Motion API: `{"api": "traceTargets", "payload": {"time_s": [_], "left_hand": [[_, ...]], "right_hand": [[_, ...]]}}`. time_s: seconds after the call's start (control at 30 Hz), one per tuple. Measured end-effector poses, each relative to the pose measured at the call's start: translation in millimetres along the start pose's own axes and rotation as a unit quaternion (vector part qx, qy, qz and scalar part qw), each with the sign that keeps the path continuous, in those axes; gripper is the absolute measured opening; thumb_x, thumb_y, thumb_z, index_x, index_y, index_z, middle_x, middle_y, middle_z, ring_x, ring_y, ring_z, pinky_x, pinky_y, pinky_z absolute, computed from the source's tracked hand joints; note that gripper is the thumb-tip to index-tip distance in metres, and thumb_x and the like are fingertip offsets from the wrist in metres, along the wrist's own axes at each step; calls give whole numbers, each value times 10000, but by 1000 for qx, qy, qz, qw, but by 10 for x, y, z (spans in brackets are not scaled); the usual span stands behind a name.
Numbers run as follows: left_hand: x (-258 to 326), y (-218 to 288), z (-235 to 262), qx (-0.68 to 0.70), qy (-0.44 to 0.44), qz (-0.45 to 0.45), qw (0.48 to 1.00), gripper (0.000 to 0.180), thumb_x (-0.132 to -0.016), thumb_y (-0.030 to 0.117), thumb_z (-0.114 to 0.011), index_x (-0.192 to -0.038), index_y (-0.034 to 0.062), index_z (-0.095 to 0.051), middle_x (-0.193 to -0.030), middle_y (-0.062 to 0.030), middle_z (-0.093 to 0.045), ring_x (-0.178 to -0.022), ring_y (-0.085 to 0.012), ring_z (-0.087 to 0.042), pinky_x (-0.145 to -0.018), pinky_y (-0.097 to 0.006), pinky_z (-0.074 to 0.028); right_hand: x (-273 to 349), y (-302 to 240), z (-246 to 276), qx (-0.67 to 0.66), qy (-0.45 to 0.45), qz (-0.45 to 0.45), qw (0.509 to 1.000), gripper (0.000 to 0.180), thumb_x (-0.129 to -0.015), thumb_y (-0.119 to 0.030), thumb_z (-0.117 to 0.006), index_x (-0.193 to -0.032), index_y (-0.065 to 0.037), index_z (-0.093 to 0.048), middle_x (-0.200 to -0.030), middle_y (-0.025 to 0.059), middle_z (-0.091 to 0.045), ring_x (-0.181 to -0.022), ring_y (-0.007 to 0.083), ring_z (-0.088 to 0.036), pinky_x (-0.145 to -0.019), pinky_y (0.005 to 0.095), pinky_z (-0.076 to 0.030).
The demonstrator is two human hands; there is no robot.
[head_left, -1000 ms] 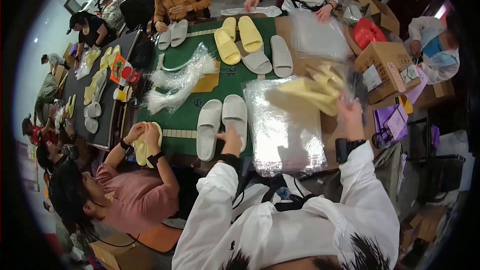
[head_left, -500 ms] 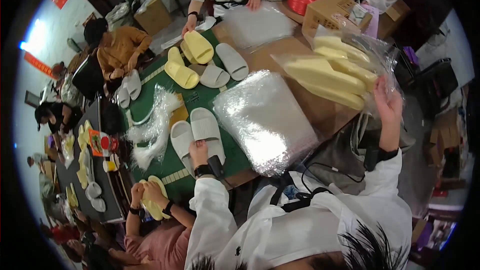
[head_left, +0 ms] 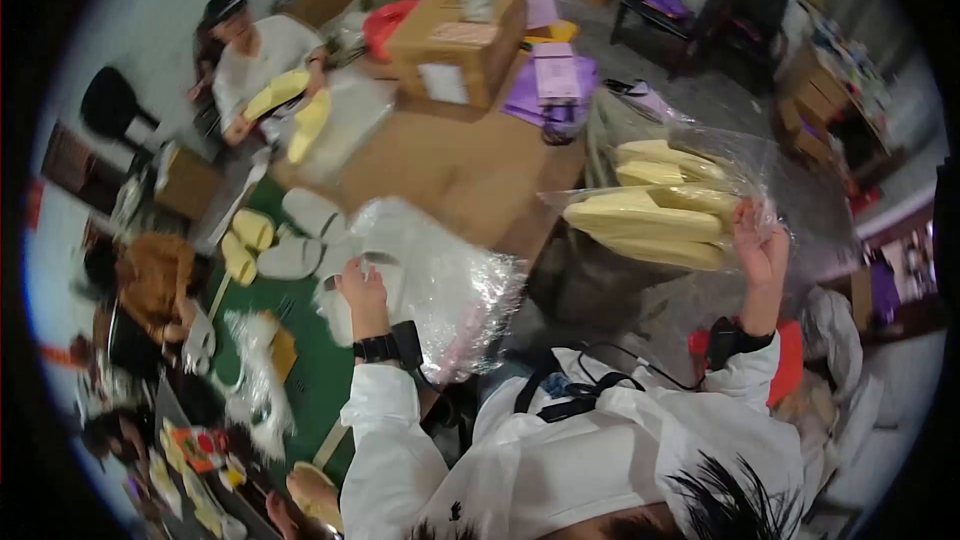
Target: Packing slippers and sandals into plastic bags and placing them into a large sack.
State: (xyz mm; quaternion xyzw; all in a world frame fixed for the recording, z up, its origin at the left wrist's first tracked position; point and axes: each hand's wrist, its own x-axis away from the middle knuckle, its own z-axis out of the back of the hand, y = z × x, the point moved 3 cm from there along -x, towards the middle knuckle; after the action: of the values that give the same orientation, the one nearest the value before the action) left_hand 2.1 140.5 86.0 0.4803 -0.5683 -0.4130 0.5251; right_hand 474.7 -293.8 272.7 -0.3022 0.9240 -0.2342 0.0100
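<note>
My right hand (head_left: 762, 242) is closed on the edge of a clear plastic bag (head_left: 752, 155). Inside that bag lie several pale yellow slippers (head_left: 650, 225), held in the air beyond the table's right edge. At the left, my left hand (head_left: 362, 288) is closed around a pair of light grey slippers (head_left: 388, 275), partly hidden by the hand and blurred. These slippers are over the left side of a stack of clear plastic bags (head_left: 465, 295) on the table.
Yellow slippers (head_left: 240, 258) and grey slippers (head_left: 290, 258) lie on the green mat (head_left: 310, 325), near a shiny clear bundle (head_left: 255, 385). A cardboard box (head_left: 440, 60) stands on the brown tabletop (head_left: 420, 155). Across the table, a person (head_left: 265, 70) holds yellow slippers.
My view has swung to the right. The grey slippers under my left hand have moved from the mat to the plastic stack. The person across has lifted yellow slippers.
</note>
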Motion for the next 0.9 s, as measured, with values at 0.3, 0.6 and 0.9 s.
{"api": "traceTargets", "payload": {"time_s": [0.3, 0.6, 0.9], "left_hand": [[1605, -1173, -2848, 13, -266, 266, 927, 424, -745, 30, -559, -1156, 57, -455, -886, -30, -508, -762, -120, -470, -645, -272, -399], [2402, -1802, -4226, -415, -544, -163, 710, 494, -804, 240, -602, -1197, -14, -441, -1152, -206, -478, -1090, -329, -461, -899, -372, -383], [2405, -2681, -4673, -649, -630, -376, 201, 711, -779, 449, -596, -1326, 91, -318, -1396, -187, -252, -1313, -322, -179, -1079, -420, -116]], "right_hand": [[546, -1370, 1122, 5, 39, 115, 993, 181, -895, -117, -454, -992, 22, -521, -958, 162, -596, -911, 269, -580, -836, 410, -481], [1272, -1871, 1414, 36, 226, 249, 941, 164, -879, -86, -468, -989, 21, -526, -943, 147, -596, -900, 257, -573, -843, 422, -469], [1391, -1287, 1097, 83, 368, 212, 901, 206, -833, -94, -473, -1005, 13, -511, -956, 140, -573, -902, 264, -555, -804, 438, -469]]}}
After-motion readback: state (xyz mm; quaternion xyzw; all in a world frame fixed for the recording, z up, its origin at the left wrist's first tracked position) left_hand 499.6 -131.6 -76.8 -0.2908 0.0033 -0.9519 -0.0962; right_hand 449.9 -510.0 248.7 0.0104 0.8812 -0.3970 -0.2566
